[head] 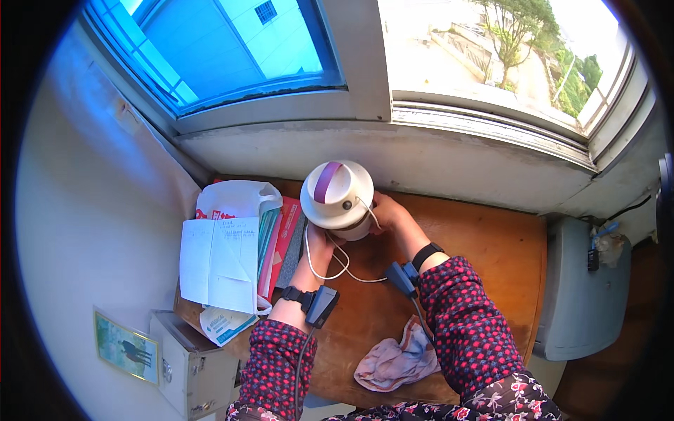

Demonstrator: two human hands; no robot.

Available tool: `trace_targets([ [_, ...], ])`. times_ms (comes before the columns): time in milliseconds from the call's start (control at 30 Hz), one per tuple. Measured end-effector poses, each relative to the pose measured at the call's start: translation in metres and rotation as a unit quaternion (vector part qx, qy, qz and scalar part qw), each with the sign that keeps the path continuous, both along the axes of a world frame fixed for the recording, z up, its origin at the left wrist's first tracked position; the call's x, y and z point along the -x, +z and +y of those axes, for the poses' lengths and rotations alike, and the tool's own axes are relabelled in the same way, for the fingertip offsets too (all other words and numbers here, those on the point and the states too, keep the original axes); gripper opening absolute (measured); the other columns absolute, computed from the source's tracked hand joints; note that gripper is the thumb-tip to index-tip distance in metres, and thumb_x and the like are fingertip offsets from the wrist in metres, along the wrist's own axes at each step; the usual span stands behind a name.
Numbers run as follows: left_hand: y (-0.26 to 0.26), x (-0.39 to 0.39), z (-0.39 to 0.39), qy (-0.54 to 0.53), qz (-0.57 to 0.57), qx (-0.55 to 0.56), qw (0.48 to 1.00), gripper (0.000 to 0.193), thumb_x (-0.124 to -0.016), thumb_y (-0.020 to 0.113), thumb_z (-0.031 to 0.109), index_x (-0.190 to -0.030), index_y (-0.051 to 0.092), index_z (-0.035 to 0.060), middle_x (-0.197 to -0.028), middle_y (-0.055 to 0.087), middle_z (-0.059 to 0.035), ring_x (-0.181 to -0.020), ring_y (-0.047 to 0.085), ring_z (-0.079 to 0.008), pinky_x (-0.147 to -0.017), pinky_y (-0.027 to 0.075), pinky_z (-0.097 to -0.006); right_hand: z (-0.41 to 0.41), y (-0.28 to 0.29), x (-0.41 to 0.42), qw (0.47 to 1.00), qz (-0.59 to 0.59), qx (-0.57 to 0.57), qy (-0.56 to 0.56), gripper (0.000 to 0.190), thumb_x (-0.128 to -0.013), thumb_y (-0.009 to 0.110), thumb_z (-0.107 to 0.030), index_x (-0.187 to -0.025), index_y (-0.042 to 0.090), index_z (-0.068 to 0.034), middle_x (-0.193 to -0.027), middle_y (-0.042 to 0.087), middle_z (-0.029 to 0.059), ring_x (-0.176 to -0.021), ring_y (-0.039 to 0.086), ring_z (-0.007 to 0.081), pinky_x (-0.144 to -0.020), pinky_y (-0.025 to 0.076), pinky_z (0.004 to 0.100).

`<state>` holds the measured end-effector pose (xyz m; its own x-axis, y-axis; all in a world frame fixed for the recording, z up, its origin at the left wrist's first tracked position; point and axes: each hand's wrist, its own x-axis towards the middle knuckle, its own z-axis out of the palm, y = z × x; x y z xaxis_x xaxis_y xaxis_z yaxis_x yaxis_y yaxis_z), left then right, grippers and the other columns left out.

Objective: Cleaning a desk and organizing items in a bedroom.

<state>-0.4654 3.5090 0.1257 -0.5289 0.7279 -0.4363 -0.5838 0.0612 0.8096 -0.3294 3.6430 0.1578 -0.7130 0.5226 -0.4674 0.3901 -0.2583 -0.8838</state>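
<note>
A white, hat-shaped corded appliance (359, 181) is in front of me near the window wall, with a purple band across its domed top and a small dark round knob. I cannot tell exactly what it is. My left hand (319, 244) grips its lower body from the left, fingers partly hidden under the wide brim. On the opposite side my right hand (390, 211) holds the lower body too, its fingertips hidden behind it. A thin white cord (345, 268) loops down over my left wrist and across the wooden tabletop (463, 231).
A crumpled cloth (392, 363) lies at the near edge. To the left are an open paper sheet with handwriting (221, 263), a plastic bag (237, 197), a red folder (287, 221) and a medical packet (224, 323). A grey bin-like container (584, 294) stands at the right.
</note>
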Motion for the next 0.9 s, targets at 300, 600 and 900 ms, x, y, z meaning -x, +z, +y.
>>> trace_targets([
  [300,-0.012,-0.021,-0.027,0.042,0.092,0.121,0.987,0.059,-0.091,0.042,0.055,-0.126,0.049,0.0085,-0.117,0.056,-0.0096,-0.105,0.056,-0.0259,-0.072,0.048,-0.0494,0.032,-0.064,-0.018,0.969,-0.019,-0.245,-0.029,0.071,-0.072,0.067,-0.013,-0.139,0.044,-0.015,-0.111,0.065,0.0202,-0.095,0.065,0.0323,-0.073,0.054,0.0433],
  [600,-0.013,-0.071,-0.088,-0.133,0.599,0.175,0.77,0.033,-0.088,0.059,0.037,-0.102,0.059,0.0068,-0.093,0.067,-0.0184,-0.085,0.065,-0.0359,-0.068,0.05,-0.0454,-0.021,-0.008,-0.119,0.813,-0.051,-0.566,-0.127,0.022,-0.083,0.062,-0.024,-0.101,0.066,-0.011,-0.088,0.068,0.0139,-0.083,0.065,0.0343,-0.07,0.052,0.0452],
  [900,-0.02,-0.092,-0.031,-0.179,0.539,0.162,0.807,0.03,-0.087,0.065,0.031,-0.096,0.064,0.0028,-0.073,0.066,-0.0102,-0.066,0.065,-0.0242,-0.06,0.051,-0.0365,-0.095,-0.032,-0.143,0.851,-0.25,-0.46,0.034,0.042,-0.074,0.073,-0.039,-0.105,0.062,-0.013,-0.081,0.068,0.0154,-0.077,0.067,0.0362,-0.065,0.053,0.0472],
])
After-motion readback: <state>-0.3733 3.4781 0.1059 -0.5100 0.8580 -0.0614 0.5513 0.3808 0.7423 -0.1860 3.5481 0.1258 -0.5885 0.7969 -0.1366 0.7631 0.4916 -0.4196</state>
